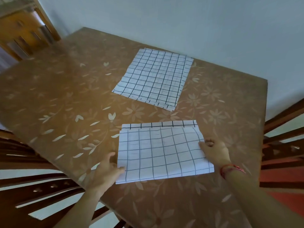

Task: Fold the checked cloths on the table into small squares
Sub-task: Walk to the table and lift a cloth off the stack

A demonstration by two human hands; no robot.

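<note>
Table (pixel 65 96) has a brown flowered cover and sits against a pale wall (pixel 197 22), with a left chair (pixel 24 153) and a right chair (pixel 283 145) in dark wood; the stack of flat checked cloths (pixel 154 78) lies at the far middle, well apart from the folded cloth (pixel 162 153) near my edge. My left hand (pixel 105 171) pinches the folded cloth's lower-left corner, thumb on top, fingers beside the edge. My right hand (pixel 215 151) grips its right edge, fingers curled, red thread (pixel 230 168) round the wrist.

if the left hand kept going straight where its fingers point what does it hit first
The near checked cloth: the left hand points at its left edge and seems to be touching it.
</note>
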